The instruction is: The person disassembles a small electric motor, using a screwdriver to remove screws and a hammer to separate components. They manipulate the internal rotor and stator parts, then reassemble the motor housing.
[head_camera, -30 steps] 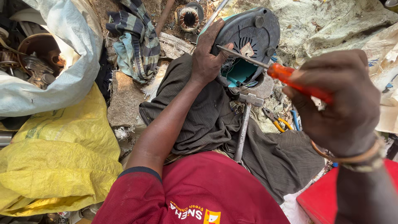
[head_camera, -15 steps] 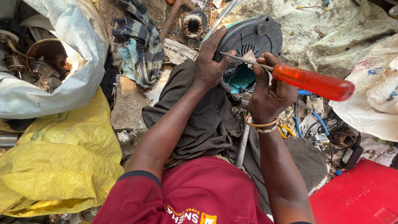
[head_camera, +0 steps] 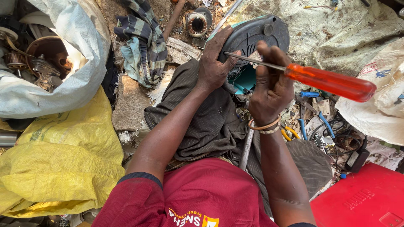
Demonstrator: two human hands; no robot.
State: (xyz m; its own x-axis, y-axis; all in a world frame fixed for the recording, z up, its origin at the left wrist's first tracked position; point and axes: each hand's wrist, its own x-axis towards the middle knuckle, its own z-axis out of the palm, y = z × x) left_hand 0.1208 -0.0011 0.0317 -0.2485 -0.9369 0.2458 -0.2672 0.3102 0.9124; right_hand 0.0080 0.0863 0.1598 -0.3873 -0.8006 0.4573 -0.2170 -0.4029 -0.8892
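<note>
My left hand grips the near edge of a round dark grey appliance housing with a teal inside, resting on my knee. My right hand is closed around the metal shaft of a screwdriver with an orange-red handle. The handle sticks out to the right, and the shaft's tip points left at the housing, close to my left thumb. Both forearms reach forward over my dark trousers and red shirt.
A white sack holding metal motor parts lies at the upper left, over a yellow bag. A striped cloth and a motor coil lie ahead. Pliers, wires and small parts are scattered right, beside a red box.
My right hand has drawn in from the right to the housing and slid from the handle onto the shaft. The tip now rests near my left thumb. My left hand stays on the housing.
</note>
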